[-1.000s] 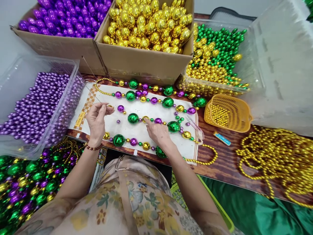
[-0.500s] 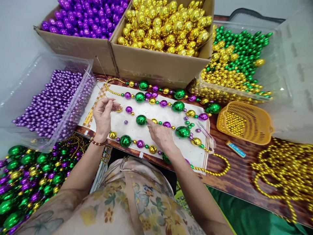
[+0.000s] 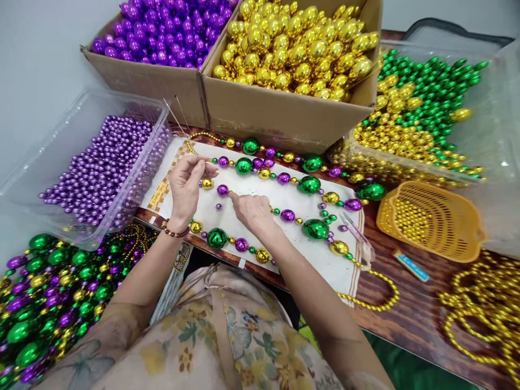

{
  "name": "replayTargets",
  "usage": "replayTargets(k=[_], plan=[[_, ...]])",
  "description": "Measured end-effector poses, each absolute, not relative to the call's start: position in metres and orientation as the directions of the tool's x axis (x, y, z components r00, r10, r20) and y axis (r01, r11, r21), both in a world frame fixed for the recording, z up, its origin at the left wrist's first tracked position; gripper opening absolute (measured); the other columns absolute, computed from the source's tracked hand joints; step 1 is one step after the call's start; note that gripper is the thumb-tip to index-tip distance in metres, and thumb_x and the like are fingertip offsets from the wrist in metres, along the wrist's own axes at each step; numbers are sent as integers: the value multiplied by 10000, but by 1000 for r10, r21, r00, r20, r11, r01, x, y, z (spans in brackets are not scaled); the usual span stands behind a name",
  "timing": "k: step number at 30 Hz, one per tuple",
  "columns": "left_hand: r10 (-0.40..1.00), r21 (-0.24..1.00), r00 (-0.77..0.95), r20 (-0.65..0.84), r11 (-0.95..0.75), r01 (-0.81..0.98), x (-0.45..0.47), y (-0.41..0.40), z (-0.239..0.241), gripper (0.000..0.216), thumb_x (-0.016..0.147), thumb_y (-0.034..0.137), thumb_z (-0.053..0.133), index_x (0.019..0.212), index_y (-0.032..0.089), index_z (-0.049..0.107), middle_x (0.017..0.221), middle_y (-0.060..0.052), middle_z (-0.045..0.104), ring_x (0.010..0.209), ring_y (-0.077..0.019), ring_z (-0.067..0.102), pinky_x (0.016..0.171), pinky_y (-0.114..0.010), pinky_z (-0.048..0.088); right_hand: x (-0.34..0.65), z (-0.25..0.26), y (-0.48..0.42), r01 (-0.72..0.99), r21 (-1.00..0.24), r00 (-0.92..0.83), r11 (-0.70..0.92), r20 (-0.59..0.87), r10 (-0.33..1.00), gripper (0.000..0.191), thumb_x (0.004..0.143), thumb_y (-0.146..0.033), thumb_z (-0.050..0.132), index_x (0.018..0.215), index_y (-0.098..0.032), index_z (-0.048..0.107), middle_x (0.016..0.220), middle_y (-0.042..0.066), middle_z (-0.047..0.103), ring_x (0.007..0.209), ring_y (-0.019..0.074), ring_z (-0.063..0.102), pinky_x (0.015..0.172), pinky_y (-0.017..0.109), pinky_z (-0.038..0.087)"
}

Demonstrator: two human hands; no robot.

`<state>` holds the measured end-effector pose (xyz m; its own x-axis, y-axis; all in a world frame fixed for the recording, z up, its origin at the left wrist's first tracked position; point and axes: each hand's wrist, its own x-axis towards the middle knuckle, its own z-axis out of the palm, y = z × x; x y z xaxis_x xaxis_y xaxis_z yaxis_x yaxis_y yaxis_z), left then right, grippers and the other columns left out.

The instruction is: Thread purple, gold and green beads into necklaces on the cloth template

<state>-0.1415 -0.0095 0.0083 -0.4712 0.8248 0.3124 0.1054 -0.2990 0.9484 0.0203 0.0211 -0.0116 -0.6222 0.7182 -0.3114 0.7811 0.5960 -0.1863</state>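
Observation:
My left hand (image 3: pixel 187 181) is closed in a pinch on a long thin needle (image 3: pixel 174 112), whose shaft slants up and left past the fingers. A gold bead (image 3: pixel 207 184) lies just under its fingertips. My right hand (image 3: pixel 254 214) is curled, its index fingertip at a small gold bead beside a purple bead (image 3: pixel 222 190); the thumb is hidden. A loose small purple bead (image 3: pixel 218 206) rests nearby. Strands of green, purple and gold beads, including a big green bead (image 3: pixel 316 229), lie in rows on a white cloth (image 3: pixel 239 260).
Cardboard boxes hold purple beads (image 3: pixel 170 32) and gold beads (image 3: pixel 300 51) behind the cloth. Clear tubs (image 3: pixel 81 103) flank it. To the right are clear-handled scissors (image 3: pixel 357 233), an orange basket (image 3: pixel 450 227), a blue packet (image 3: pixel 411 265) and gold bead chains (image 3: pixel 479 314).
My right hand has moved left, from beside the large green bead to the small gold bead, now covering the green one. My left hand still pinches the needle. The view has shifted slightly.

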Motion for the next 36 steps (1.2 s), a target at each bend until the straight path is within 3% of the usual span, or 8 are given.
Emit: replayTargets(k=[3,5,9,12,20,28,32,36], plan=[[839,951,-449,307,-283,122,-145,-8,8,203,933,399,634,955,197,643,810,-10,714,681,-95,685,710,-239,603,20,-6,34,802,-287,-590,524,-246,769,364,1014,-228,398,1250,-254,674,1006,120,758,930,291,716,776,391,493],[859,955,-418,295,-262,136,-147,-5,9,212,927,408,637,943,196,641,848,-14,711,692,-93,685,691,-227,602,21,2,43,751,-455,-560,478,-57,826,328,1015,-260,430,1219,-232,685,1082,103,740,971,265,697,802,382,507],[879,949,-364,307,-256,183,-144,3,14,221,900,422,669,931,203,666,1016,-33,670,821,-110,686,658,-200,600,11,19,59,286,-812,-512,509,319,797,226,967,-307,544,1092,-197,698,1080,58,698,897,166,661,752,287,527],[857,930,-371,358,-293,221,-141,9,16,211,900,428,669,925,219,681,1116,-38,615,905,-123,666,646,-193,603,-7,24,66,-28,-922,-501,387,348,793,199,929,-327,586,1067,-208,667,1029,15,683,714,94,624,621,222,515],[853,935,-395,342,-266,234,-150,21,4,182,934,401,622,957,227,672,1152,-49,568,869,-121,657,636,-224,607,-34,6,83,-227,-964,-521,134,237,820,205,829,-304,682,991,-181,649,703,-50,623,566,72,578,497,177,463],[933,906,-289,214,-78,416,-147,0,-20,267,960,223,530,1224,245,499,1213,-50,612,644,-65,593,672,-259,548,-29,-3,85,-226,-974,-450,-10,96,888,202,820,-353,703,895,-166,720,711,-13,689,490,62,582,425,171,410],[975,829,-219,38,91,551,-147,-3,-41,241,890,192,601,1131,192,584,1161,-65,668,775,-135,646,805,-329,549,-23,0,86,-261,-964,-482,-44,90,872,279,862,-454,683,914,-179,686,717,-18,698,492,57,609,430,158,421],[999,644,-33,4,23,764,-145,1,-57,245,914,129,518,1098,180,671,1130,-78,701,1064,-221,636,999,-396,482,-17,5,90,-284,-958,-477,-38,107,872,326,854,-501,692,903,-180,665,712,-22,696,506,58,620,432,152,425]])
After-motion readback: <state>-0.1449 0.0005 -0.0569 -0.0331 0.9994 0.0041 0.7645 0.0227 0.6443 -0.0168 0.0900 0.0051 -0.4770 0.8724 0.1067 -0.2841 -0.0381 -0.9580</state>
